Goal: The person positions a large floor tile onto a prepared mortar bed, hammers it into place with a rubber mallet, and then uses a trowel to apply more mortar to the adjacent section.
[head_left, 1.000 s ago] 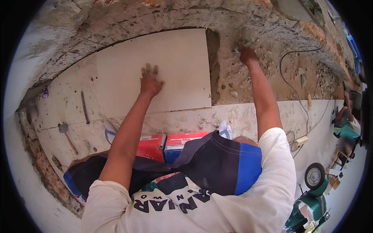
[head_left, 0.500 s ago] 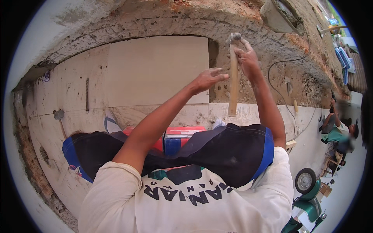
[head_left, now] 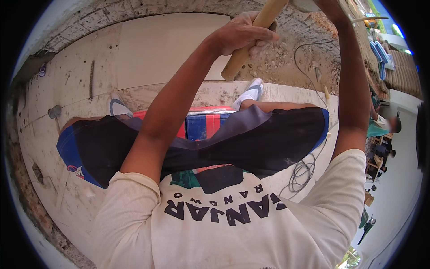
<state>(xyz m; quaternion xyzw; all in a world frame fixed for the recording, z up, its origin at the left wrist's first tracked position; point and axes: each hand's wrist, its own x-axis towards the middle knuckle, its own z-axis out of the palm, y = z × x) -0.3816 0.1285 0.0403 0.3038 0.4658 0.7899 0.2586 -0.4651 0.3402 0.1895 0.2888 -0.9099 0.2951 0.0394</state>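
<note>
My left hand is wrapped around a thick, pale wooden handle held at a slant over the right end of a large pale tile. The handle's upper end runs out of the picture at the top. My right hand is raised at the upper edge, mostly cut off, with its fingers out of view. Bare rough mortar and rubble lie to the right of the tile.
A red and blue box sits between my legs. To the left are a ribbed metal rod and a grey tool head. A cable lies coiled on the right. Another person sits at far right.
My left hand, open before, has closed around the wooden handle, which now tilts. My right hand has moved up to the upper edge. The view has shifted, and both feet show more.
</note>
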